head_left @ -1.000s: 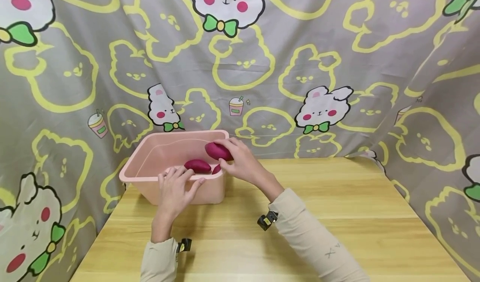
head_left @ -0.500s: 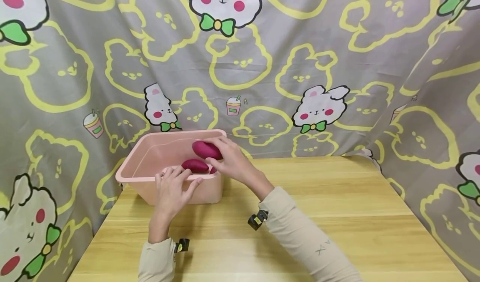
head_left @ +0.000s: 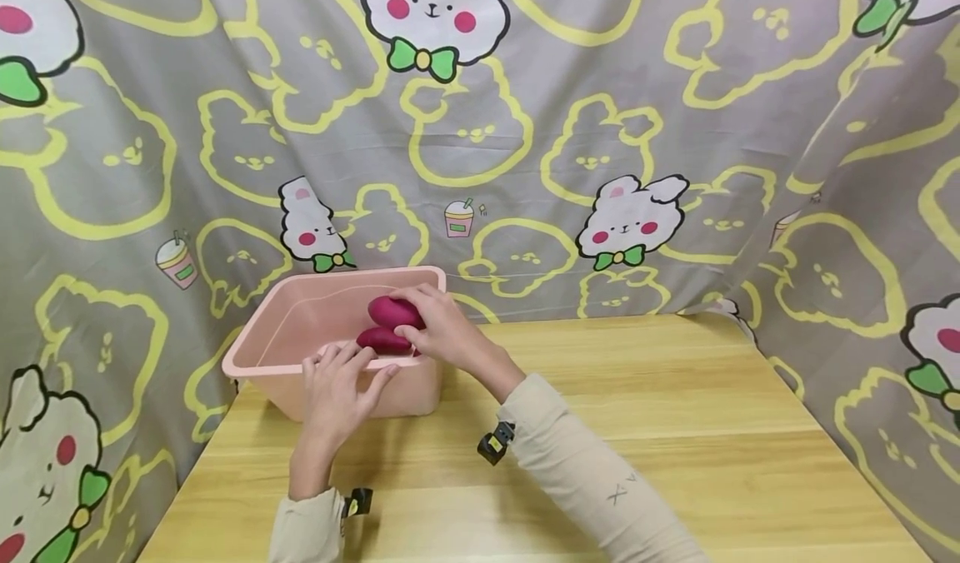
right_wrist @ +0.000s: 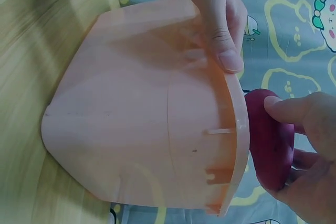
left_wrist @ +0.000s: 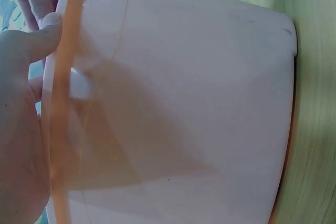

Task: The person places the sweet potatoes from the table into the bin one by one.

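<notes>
A purple-skinned sweet potato [head_left: 393,311] is held in my right hand [head_left: 450,334] over the right part of a pink plastic bin [head_left: 258,371]. In the right wrist view, the thumb and fingers pinch this sweet potato [right_wrist: 270,140] right at the bin's rim. Below it, inside the bin, lies a second sweet potato [head_left: 381,341], partly covered by the held one and the rim. My left hand [head_left: 333,396] grips the bin's near rim. Its fingers hook over the edge, and the left wrist view has the thumb [left_wrist: 47,38] lying against the rim.
The bin stands at the back left of a wooden table [head_left: 637,430]. Behind and at both sides hangs a grey patterned curtain [head_left: 517,163]. A small black camera [head_left: 495,444] sits at the right wrist, another [head_left: 358,502] at the left.
My right hand has moved left and lower with its sweet potato, now overlapping the one inside. A third piece glimpsed at the bin's right is hidden now. The left hand keeps its place on the rim.
</notes>
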Tool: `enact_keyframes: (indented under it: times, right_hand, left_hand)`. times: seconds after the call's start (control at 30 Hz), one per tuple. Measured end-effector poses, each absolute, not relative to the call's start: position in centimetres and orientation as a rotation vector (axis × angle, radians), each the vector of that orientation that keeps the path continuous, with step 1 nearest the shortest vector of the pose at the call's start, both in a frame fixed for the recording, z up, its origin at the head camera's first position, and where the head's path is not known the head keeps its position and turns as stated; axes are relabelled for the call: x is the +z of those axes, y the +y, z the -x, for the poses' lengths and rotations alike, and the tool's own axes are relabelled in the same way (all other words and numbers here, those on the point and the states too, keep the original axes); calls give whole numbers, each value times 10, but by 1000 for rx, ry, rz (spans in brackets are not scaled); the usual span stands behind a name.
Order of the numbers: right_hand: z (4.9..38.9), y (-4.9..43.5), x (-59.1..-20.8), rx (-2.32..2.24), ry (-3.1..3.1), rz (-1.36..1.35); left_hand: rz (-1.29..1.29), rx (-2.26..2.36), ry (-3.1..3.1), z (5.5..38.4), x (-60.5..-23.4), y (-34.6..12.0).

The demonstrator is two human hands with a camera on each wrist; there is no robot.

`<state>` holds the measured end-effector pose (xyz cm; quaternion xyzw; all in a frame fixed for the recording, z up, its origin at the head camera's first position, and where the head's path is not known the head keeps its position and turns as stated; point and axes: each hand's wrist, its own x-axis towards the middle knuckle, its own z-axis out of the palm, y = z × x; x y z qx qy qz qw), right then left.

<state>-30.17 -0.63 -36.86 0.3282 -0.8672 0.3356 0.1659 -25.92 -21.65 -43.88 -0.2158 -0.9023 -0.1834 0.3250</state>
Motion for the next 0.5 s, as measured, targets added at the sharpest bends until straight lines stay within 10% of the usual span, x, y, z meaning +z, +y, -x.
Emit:
enact_keyframes:
  times: [0.5]
  right_hand:
    - [307, -17, -373, 939, -2514, -928]
  left_hand:
    - [560, -464, -2380, 259, -438, -216]
